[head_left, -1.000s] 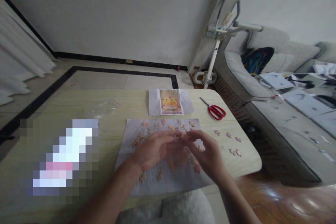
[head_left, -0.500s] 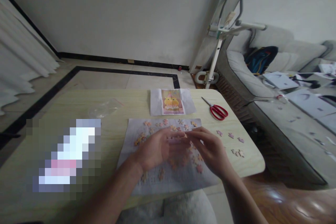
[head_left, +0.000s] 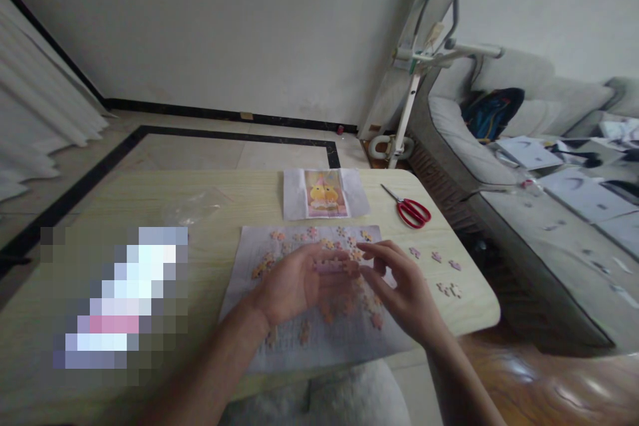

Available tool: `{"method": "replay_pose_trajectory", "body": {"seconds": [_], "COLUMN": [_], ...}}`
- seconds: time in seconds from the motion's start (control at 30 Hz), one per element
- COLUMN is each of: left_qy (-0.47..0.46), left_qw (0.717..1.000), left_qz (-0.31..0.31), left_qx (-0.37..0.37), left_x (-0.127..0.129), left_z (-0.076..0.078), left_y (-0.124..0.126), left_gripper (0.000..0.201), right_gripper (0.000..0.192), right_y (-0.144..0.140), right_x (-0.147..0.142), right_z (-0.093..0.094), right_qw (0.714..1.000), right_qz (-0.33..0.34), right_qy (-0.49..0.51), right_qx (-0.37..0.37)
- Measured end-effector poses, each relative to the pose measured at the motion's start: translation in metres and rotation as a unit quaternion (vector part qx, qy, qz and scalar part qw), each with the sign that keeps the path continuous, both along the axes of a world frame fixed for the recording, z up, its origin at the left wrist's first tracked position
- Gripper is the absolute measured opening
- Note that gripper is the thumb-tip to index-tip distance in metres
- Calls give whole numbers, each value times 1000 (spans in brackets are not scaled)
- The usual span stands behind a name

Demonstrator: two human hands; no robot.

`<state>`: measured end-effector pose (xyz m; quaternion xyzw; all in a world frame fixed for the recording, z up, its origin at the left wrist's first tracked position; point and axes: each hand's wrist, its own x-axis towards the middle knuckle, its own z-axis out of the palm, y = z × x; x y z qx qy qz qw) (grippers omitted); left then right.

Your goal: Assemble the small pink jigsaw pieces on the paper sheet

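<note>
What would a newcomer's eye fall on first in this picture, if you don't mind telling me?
The two hands meeting over the middle of the table: the left hand holds a small strip of joined puzzle pieces, with the right hand close beside it. Under them lies a paper sheet scattered with loose pieces. Beyond it sits the reference picture, with red scissors to its right.

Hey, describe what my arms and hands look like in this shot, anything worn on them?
Both forearms are bare, with no sleeves in view. The left hand and right hand wear no gloves; no watch, bracelet or ring shows, though the picture is too soft to rule out a thin ring.
</note>
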<state>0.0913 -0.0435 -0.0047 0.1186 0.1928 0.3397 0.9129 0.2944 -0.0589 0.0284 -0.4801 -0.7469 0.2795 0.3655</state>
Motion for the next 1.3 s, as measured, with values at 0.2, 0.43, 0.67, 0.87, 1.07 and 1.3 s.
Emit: {"method": "replay_pose_trajectory", "body": {"seconds": [0.2,0.43,0.67,0.87,1.07,1.3], "left_qy": [10,26,20,42,52,49], "left_qw": [1000,999,999,997,997,996], "left_qz": [1,10,30,55,62,69], "left_qx": [8,23,31,31,0,21], "left_x": [1,2,3,4,2,0], "left_z": [1,1,-3,7,9,-2], "left_y": [0,-1,0,0,1,2], "left_gripper": [42,38,40,31,29,31], "right_gripper": [28,20,15,17,16,16], "right_y": [-5,-3,1,9,34,49], "right_x": [1,-3,-7,-4,7,6], "right_z": [-4,-10,-15,-11,-4,-15], "right_qw": [1000,1000,999,999,995,995], "right_qz": [4,13,22,23,-46,-44], "right_qy": [-19,-22,-19,-15,-12,6], "right_qx": [12,18,27,43,82,94]}}
